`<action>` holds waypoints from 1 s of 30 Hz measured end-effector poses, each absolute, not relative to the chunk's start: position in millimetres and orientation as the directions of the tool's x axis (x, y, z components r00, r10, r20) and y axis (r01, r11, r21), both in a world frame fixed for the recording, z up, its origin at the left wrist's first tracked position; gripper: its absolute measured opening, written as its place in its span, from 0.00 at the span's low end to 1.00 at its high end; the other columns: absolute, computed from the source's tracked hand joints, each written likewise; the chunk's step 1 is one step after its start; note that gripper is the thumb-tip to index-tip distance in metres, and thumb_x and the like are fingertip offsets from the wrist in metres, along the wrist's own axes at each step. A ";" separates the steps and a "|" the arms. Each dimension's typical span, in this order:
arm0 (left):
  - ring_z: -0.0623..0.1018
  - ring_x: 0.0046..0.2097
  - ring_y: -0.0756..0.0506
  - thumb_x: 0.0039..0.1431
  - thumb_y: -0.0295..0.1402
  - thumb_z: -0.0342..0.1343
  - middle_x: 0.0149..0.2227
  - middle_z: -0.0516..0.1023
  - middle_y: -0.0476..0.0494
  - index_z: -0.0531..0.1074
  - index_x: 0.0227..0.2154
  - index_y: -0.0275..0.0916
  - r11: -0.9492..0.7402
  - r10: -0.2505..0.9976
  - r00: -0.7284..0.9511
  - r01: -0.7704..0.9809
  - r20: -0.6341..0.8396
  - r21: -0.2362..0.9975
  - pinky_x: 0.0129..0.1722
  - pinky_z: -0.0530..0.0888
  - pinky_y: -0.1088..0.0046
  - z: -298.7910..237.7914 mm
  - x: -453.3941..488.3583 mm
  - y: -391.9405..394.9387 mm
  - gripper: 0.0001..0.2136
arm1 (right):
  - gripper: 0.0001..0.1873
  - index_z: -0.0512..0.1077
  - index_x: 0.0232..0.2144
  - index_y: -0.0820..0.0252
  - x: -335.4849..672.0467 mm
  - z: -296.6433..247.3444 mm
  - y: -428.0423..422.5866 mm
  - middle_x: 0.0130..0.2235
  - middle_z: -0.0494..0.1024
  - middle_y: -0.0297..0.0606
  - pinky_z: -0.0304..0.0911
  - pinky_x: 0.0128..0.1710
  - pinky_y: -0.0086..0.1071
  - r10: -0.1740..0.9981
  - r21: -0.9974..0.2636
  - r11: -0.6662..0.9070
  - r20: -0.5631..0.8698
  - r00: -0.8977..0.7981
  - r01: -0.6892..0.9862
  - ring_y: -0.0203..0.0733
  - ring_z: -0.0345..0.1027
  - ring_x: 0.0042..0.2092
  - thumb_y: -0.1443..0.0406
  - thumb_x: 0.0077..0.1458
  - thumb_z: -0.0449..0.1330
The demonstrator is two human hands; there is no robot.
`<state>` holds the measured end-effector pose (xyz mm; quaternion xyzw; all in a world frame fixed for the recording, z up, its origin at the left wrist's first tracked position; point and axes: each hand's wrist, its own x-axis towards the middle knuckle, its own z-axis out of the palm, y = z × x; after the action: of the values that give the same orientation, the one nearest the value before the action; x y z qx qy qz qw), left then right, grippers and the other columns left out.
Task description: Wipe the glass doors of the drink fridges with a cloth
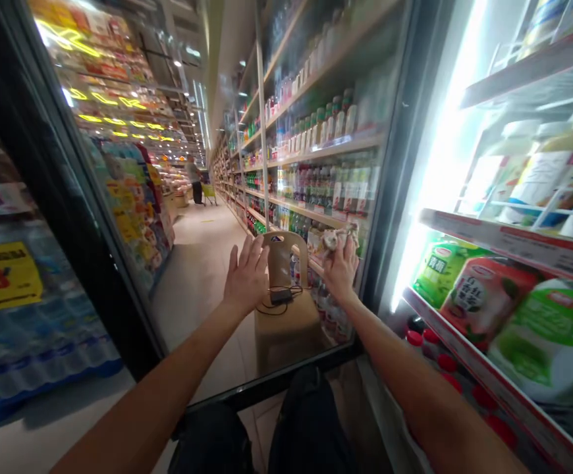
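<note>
Left hand (245, 275) spread flat on glass door (240, 395); right hand (340, 271) closed round cloth (336, 238) against door; chair (289, 329) beyond door.

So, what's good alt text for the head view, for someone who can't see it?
A person's right hand holds a crumpled cloth at a glass door, the left hand open nearby. Through the door, a chair bears a wired black box. At right, lit shelves hold bottles and pouches.

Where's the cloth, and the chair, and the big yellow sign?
Cloth (333, 239): head view, on its crumpled middle.
Chair (294, 324): head view, on its seat.
Yellow sign (6, 278): head view, around the middle of its front.
</note>
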<state>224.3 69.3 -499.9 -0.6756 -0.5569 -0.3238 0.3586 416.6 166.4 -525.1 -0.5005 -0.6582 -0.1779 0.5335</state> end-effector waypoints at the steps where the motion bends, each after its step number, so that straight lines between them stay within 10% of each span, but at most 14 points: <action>1: 0.48 0.65 0.38 0.54 0.28 0.46 0.63 0.53 0.35 0.60 0.56 0.32 -0.119 0.518 0.163 0.986 0.840 -0.117 0.62 0.48 0.51 -500.4 224.7 69.4 0.25 | 0.28 0.55 0.60 0.60 415.6 -530.6 164.3 0.63 0.51 0.52 0.49 0.56 0.57 0.471 -0.262 0.458 0.882 0.017 0.849 0.55 0.40 0.64 0.67 0.55 0.46; 5: 0.48 0.65 0.38 0.54 0.28 0.46 0.63 0.53 0.35 0.60 0.56 0.31 -0.104 0.518 0.156 0.987 0.841 -0.120 0.62 0.48 0.52 -501.4 224.8 69.5 0.24 | 0.25 0.61 0.56 0.54 415.0 -548.7 158.0 0.62 0.55 0.45 0.46 0.59 0.55 0.440 -0.013 0.577 0.847 -0.297 0.817 0.52 0.41 0.65 0.67 0.55 0.48; 12: 0.48 0.65 0.38 0.55 0.28 0.46 0.62 0.55 0.35 0.60 0.56 0.32 -0.092 0.491 0.210 0.978 0.845 -0.190 0.62 0.47 0.51 -520.6 223.2 72.5 0.24 | 0.30 0.52 0.60 0.65 435.2 -561.7 187.0 0.62 0.50 0.56 0.52 0.54 0.55 0.483 -0.401 0.370 0.853 0.196 0.838 0.55 0.42 0.63 0.67 0.54 0.45; 18: 0.51 0.64 0.38 0.56 0.28 0.46 0.62 0.55 0.37 0.61 0.56 0.32 -0.107 0.516 0.281 0.958 0.809 -0.264 0.62 0.47 0.52 -547.5 230.9 75.6 0.23 | 0.25 0.59 0.57 0.58 431.9 -606.5 177.3 0.62 0.54 0.48 0.46 0.58 0.52 0.464 -0.058 0.491 0.862 -0.205 0.869 0.51 0.40 0.64 0.67 0.56 0.46; 23: 0.52 0.64 0.39 0.56 0.28 0.46 0.62 0.57 0.38 0.62 0.55 0.32 -0.106 0.550 0.292 0.954 0.783 -0.281 0.63 0.48 0.54 -563.6 232.1 71.6 0.22 | 0.30 0.51 0.61 0.67 441.5 -600.5 186.3 0.63 0.49 0.56 0.51 0.54 0.53 0.508 -0.358 0.310 0.845 0.165 0.881 0.56 0.42 0.63 0.67 0.55 0.45; 30: 0.53 0.64 0.40 0.55 0.27 0.45 0.62 0.56 0.40 0.62 0.55 0.32 -0.123 0.626 0.305 0.947 0.718 -0.296 0.62 0.50 0.56 -591.2 223.3 59.0 0.23 | 0.30 0.55 0.59 0.57 436.5 -640.8 167.4 0.62 0.53 0.47 0.44 0.58 0.51 0.538 -0.004 0.476 0.792 -0.287 0.879 0.51 0.41 0.64 0.70 0.53 0.47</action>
<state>223.3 59.0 -591.2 -0.7173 -0.5483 -0.2163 0.3715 436.5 167.4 -640.8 -0.4600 -0.7703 -0.2243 0.3805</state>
